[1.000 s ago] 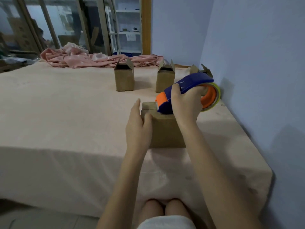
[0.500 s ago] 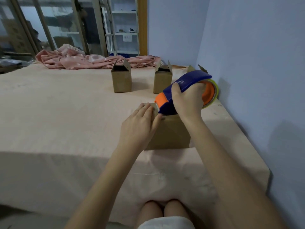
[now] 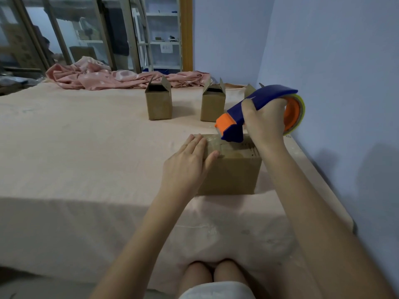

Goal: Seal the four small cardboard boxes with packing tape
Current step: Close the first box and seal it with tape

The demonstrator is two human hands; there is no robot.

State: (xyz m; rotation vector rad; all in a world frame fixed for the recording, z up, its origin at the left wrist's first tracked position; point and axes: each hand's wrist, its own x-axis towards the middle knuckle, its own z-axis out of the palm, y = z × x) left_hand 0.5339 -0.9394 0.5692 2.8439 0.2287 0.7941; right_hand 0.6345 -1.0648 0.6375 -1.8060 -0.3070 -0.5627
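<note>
Two open-flapped boxes (image 3: pixel 159 102) behind, near box (image 3: pixel 230 169) closed under flat left hand (image 3: pixel 186 162), right hand (image 3: pixel 264 121) fingers gripping tape dispenser (image 3: pixel 257 111)

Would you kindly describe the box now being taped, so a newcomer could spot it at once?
Start from the pink-covered table by the blue wall. At its near edge stands the nearest box, under the left hand and the blue-and-orange tape dispenser in the right hand. Unlike the open boxes behind, its flaps are folded flat.
</note>
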